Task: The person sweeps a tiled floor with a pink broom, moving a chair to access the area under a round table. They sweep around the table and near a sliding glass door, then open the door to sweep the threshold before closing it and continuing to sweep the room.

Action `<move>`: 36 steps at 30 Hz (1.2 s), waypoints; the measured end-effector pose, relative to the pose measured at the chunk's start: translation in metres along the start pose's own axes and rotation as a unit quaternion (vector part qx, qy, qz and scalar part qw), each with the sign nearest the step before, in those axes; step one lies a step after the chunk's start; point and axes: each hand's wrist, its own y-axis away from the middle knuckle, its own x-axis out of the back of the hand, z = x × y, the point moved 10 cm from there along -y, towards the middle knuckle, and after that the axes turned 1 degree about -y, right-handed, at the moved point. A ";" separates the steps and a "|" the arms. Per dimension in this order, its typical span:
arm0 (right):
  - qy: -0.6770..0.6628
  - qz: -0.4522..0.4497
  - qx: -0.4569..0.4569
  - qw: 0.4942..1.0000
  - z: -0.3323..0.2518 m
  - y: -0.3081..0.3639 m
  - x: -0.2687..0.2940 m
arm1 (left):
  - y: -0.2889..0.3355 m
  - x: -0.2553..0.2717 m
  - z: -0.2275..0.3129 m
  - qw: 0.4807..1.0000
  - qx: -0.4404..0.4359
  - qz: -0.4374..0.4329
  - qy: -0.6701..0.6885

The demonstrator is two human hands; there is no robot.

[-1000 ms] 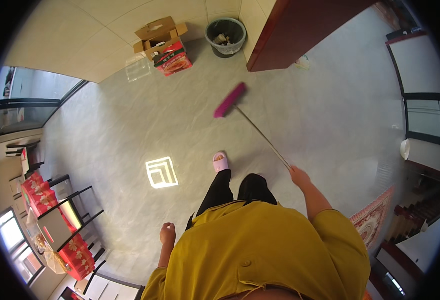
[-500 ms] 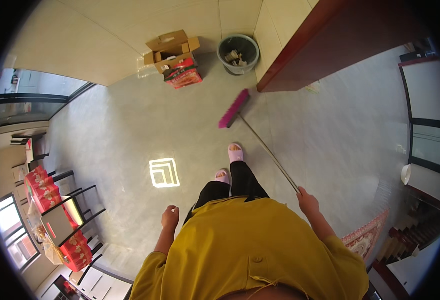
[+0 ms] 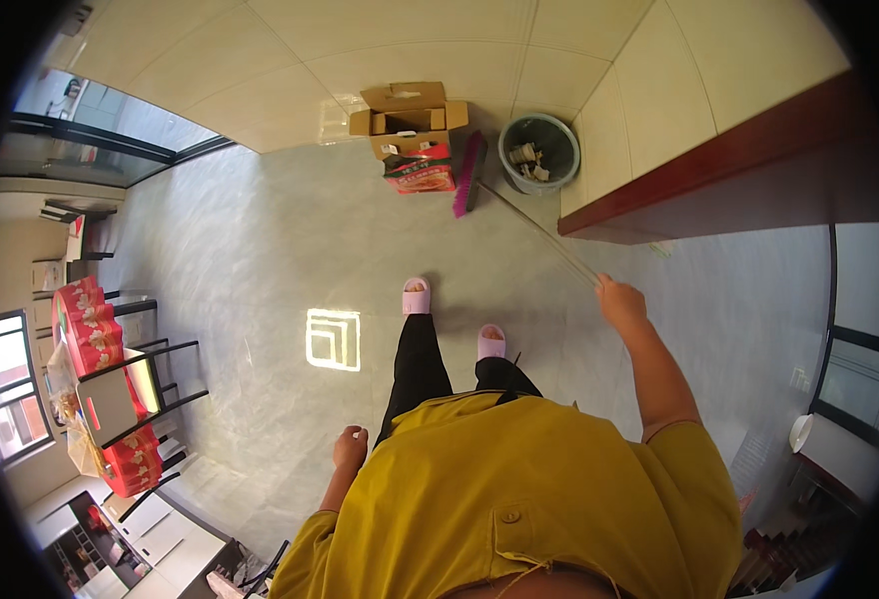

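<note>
My right hand (image 3: 621, 301) grips the upper end of a broom (image 3: 470, 182), fingers wrapped round its thin metal stick. The head, with magenta bristles, is on the floor between a red package and a grey bucket (image 3: 539, 155); pale scraps lie inside the bucket. The red package (image 3: 420, 172) stands against the front of an open cardboard box (image 3: 410, 118). Low beside my body, my left hand (image 3: 350, 447) has curled fingers. A tiny pale spot shows at its fingertips, too small to make out.
A dark red panel edge (image 3: 709, 180) juts in from the right. Far left are a table with a red patterned cloth (image 3: 90, 324) and black-framed chairs (image 3: 145, 384). Bright light makes a square patch (image 3: 333, 339) on the grey floor. A glass door (image 3: 80, 155) is at the upper left.
The broom has moved forward, its head now beside the red package and the bucket. My right arm reaches farther out. My feet have stepped, the left one now ahead.
</note>
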 end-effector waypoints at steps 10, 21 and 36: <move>0.052 -0.020 0.095 0.994 -0.100 -0.092 0.024 | -0.086 0.043 0.007 0.999 0.018 -0.002 0.040; -0.125 -0.083 -0.018 0.989 -0.149 -0.118 -0.032 | -0.135 0.104 0.036 0.999 -0.031 -0.003 0.009; -0.187 -0.074 -0.110 0.973 -0.101 -0.048 -0.074 | -0.180 0.106 0.070 0.996 -0.036 -0.080 -0.030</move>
